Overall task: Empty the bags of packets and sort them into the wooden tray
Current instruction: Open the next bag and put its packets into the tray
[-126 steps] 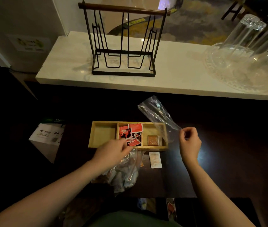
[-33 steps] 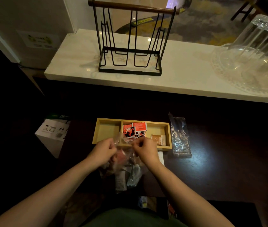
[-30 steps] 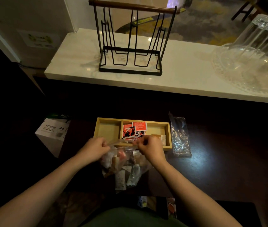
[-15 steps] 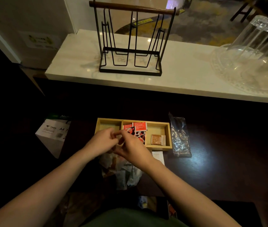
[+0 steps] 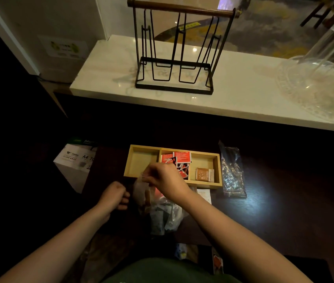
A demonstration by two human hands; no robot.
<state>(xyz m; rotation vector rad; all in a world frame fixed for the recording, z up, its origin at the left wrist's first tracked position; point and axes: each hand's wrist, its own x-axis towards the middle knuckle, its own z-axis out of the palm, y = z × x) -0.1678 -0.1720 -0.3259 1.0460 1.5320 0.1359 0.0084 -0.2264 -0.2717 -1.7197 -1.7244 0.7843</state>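
Pinching the bag of packets [image 5: 160, 209] at its top: right hand [image 5: 165, 181], just before the wooden tray [image 5: 174, 181]. Left hand [image 5: 114, 196]: grip curled, holding nothing visible. Red packets [image 5: 177, 160] in middle compartment.

Dim dark table below a pale marble ledge

We see a dark wooden table [image 5: 284, 211] catching 1 bluish glare, a white marble ledge [image 5: 243, 94] bearing a black wire rack [image 5: 174, 58] and clear glassware [image 5: 325, 78], a white wall [image 5: 49, 27], and a white A4 box [image 5: 74, 164] at left.
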